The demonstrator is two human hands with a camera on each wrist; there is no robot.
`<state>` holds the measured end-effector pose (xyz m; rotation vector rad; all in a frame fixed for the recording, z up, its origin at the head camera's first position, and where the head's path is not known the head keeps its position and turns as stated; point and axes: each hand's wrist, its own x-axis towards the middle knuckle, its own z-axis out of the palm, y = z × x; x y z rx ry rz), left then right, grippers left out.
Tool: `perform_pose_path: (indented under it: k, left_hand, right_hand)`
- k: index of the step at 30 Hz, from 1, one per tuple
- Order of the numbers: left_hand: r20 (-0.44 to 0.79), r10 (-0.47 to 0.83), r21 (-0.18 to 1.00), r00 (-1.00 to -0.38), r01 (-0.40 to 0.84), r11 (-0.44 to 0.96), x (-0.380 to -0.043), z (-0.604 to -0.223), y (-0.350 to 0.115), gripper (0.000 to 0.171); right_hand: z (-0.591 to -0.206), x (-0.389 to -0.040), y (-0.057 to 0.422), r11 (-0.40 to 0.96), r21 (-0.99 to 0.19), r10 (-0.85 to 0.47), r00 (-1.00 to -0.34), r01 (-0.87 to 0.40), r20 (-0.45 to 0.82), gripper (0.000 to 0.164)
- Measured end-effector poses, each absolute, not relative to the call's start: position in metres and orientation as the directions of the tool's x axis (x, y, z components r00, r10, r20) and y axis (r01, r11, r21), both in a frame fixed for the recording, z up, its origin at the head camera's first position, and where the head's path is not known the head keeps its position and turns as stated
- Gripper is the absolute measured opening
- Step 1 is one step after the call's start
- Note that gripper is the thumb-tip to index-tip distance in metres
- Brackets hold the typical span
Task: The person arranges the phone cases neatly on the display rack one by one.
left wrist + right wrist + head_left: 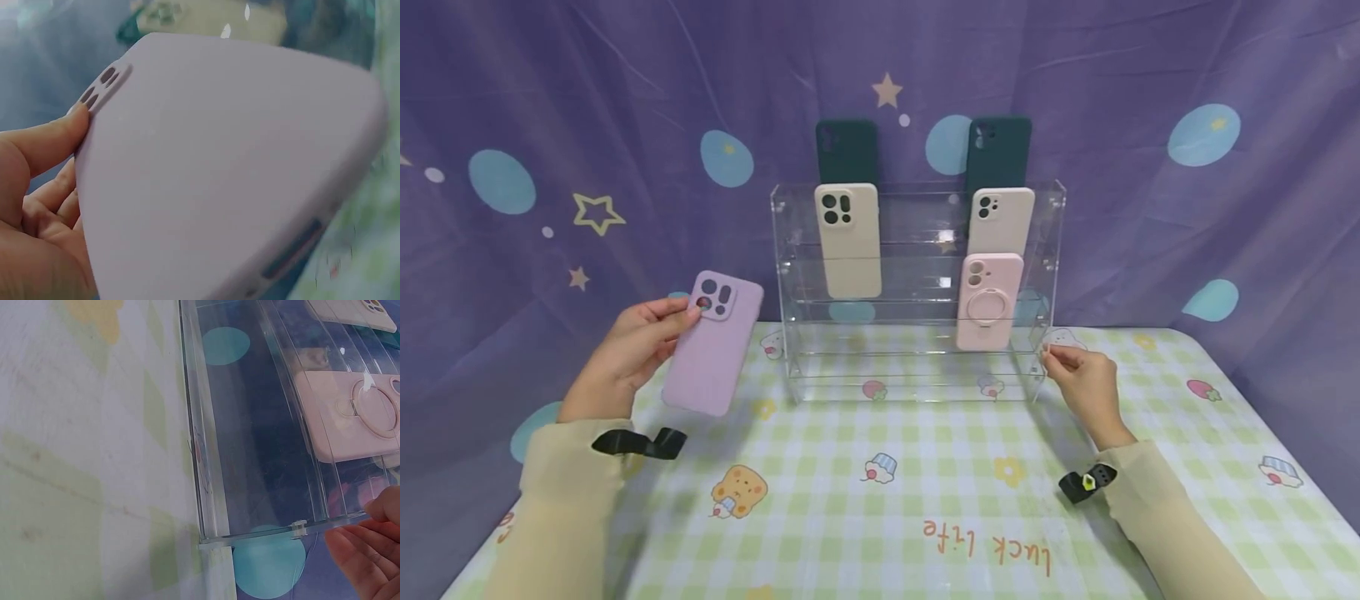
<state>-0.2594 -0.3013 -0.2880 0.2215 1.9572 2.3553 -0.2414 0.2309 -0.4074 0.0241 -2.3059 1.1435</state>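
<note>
My left hand [636,346] pinches a lilac phone case [718,358] by its edge near the camera cutouts, thumb in front and fingers behind. In the left wrist view the same case [231,162] fills most of the frame. A clear acrylic tiered rack [917,312] stands on the table, with my right hand [1082,383] pinching its right side edge low down. On the rack's right a pink case with a ring [987,321] sits below a white case [1000,221] and a dark green case [1000,158]. On its left are a cream case [852,258] and another green case [847,152].
A green-and-white checked cloth [820,533] with printed cartoons covers the table. Behind the rack hangs a purple curtain [647,100] with stars and blue ovals. Black wrist straps [640,443] sit over the sleeves.
</note>
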Motion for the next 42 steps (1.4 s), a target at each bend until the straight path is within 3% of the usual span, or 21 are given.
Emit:
perform_pose_path:
  k: [5, 11, 18, 25, 37, 42]
  left_hand:
    - [0.189, 0.119, 0.944, -0.975, 0.147, -0.295, -0.257, -0.272, -0.265, 0.016]
    - [0.252, -0.004, 0.907, -0.968, 0.237, -0.349, -0.265, -0.259, -0.216, 0.014]
    - [0.311, -0.162, 0.84, -0.936, 0.351, -0.413, -0.286, -0.257, -0.167, 0.023]
    - [0.348, -0.172, 0.769, -0.922, 0.385, -0.51, -0.307, -0.266, -0.138, 0.033]
    - [0.3, -0.206, 0.873, -0.931, 0.355, -0.335, -0.328, -0.308, -0.125, 0.039]
    - [0.271, -0.206, 0.905, -0.94, 0.322, -0.277, -0.33, -0.315, -0.121, 0.032]
  right_hand:
    - [-0.408, -0.241, 0.232, 0.635, -0.725, 0.215, -0.841, -0.266, 0.497, 0.02]
    - [-0.41, -0.243, 0.233, 0.631, -0.724, 0.216, -0.833, -0.279, 0.509, 0.019]
    - [-0.411, -0.244, 0.236, 0.625, -0.728, 0.222, -0.831, -0.281, 0.51, 0.019]
    - [-0.411, -0.244, 0.236, 0.627, -0.722, 0.211, -0.828, -0.293, 0.52, 0.019]
    - [-0.411, -0.248, 0.235, 0.64, -0.701, 0.186, -0.822, -0.313, 0.537, 0.018]
    - [-0.412, -0.247, 0.236, 0.642, -0.705, 0.205, -0.819, -0.3, 0.536, 0.018]
